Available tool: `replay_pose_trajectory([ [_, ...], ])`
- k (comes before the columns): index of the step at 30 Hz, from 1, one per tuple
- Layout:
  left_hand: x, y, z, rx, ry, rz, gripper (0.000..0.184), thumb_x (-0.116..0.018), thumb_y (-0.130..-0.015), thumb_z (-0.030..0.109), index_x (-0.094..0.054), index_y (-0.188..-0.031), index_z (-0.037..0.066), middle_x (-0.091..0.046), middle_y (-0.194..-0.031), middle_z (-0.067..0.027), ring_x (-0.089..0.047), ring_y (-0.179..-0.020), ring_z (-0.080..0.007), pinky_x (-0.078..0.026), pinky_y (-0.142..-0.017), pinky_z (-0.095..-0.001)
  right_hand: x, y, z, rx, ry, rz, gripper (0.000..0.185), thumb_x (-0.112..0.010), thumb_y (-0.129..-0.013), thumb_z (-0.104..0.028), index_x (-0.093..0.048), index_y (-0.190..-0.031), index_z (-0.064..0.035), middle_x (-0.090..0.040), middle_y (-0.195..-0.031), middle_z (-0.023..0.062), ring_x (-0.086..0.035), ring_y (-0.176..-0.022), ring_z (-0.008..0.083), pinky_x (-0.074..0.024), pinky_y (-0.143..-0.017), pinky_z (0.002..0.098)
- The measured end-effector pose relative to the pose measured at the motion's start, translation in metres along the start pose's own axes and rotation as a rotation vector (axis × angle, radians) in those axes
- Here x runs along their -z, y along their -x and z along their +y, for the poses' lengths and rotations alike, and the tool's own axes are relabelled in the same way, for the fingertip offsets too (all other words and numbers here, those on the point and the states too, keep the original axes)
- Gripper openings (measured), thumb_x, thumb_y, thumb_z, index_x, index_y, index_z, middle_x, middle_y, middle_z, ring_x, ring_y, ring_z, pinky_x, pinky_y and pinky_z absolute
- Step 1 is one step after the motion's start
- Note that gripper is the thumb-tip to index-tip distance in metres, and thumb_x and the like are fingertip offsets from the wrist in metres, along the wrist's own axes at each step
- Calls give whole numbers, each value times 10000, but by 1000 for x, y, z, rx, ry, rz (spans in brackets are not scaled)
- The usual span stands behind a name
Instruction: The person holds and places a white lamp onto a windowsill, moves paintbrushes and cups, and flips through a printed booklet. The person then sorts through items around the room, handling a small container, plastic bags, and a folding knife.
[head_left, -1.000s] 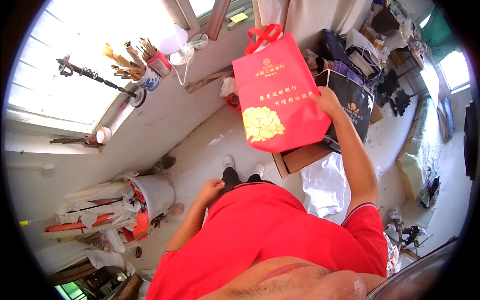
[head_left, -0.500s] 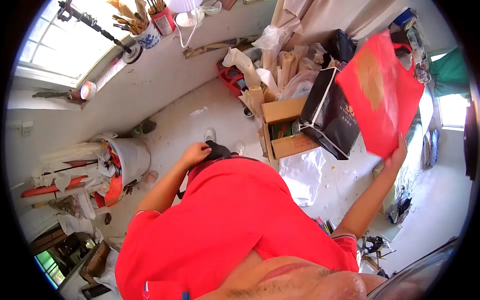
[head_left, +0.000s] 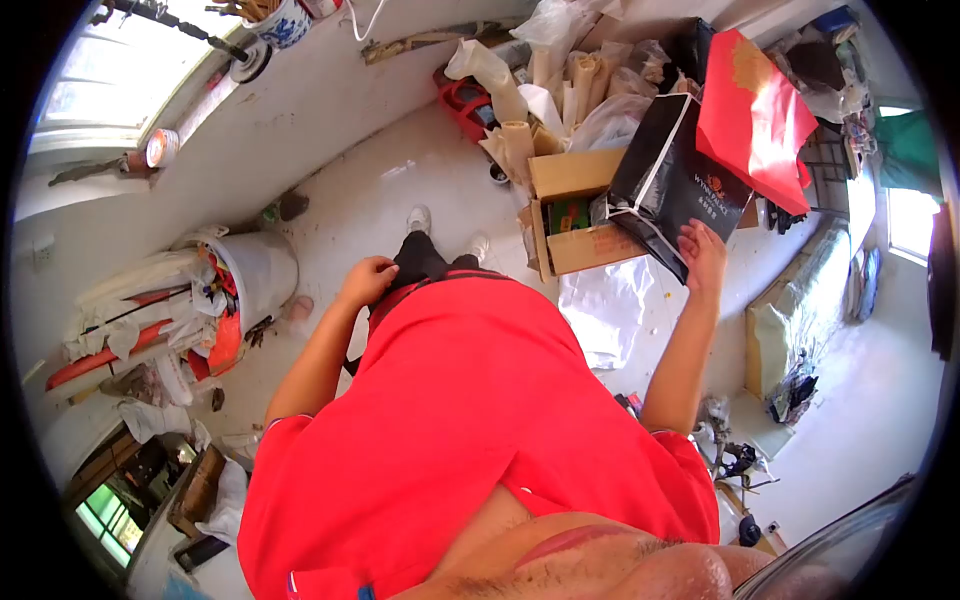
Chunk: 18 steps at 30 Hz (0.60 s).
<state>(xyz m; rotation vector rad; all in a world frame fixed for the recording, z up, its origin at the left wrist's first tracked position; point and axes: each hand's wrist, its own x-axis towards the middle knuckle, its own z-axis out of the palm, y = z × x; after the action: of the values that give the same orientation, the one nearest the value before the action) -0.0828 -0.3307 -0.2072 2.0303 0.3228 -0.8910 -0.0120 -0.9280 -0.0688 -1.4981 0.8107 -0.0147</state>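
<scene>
My right hand (head_left: 703, 258) is off the red bag, its fingers apart and slightly curled, in front of the lower part of the black bag (head_left: 665, 185). The red bag (head_left: 752, 120) lies tilted against the upper right of the black bag, its handle toward the lower right. Left of the black bag stands an open cardboard box (head_left: 590, 250) with something green inside. My left hand (head_left: 370, 278) hangs at my left side near the dark trousers, fingers curled, with nothing visible in it.
A white bin (head_left: 268, 280) full of scraps stands at the left. Paper rolls (head_left: 515, 145) and plastic bags are behind the box, beside a red object (head_left: 462, 105). Clear plastic sheeting (head_left: 603, 310) lies on the floor. A wrapped slab (head_left: 790, 310) is at the right.
The red bag was in my right hand; it has been let go and now rests by the black bag. My right hand has moved back to the left and down.
</scene>
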Motion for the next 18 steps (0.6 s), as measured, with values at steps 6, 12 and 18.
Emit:
replay_pose_trajectory([
  [6,-7,20,-26,69,31,61,351,-593,-859,293,-652,-1019,-14,-675,-787,-114,-636,-685,-184,-496,-652,-323,-83,34,6,212,160,-22,221,-550,-912,-122,-634,-1040,38,-659,-832,98,-623,-710,136,-505,-664,249],
  [12,-12,36,-47,85,105,73,347,-604,-857,283,-644,-1013,-25,-663,-760,-93,-623,-666,-171,-491,-638,-305,-125,54,55,242,305,-250,193,-549,-907,-105,-641,-1019,22,-663,-810,83,-622,-678,125,-502,-653,250],
  [18,-10,44,-64,99,202,86,350,-592,-870,276,-637,-1036,-29,-668,-779,-106,-620,-675,-175,-490,-655,-314,-165,137,110,-2,409,-433,193,-538,-906,-100,-640,-1013,23,-664,-793,87,-627,-673,126,-503,-650,256],
])
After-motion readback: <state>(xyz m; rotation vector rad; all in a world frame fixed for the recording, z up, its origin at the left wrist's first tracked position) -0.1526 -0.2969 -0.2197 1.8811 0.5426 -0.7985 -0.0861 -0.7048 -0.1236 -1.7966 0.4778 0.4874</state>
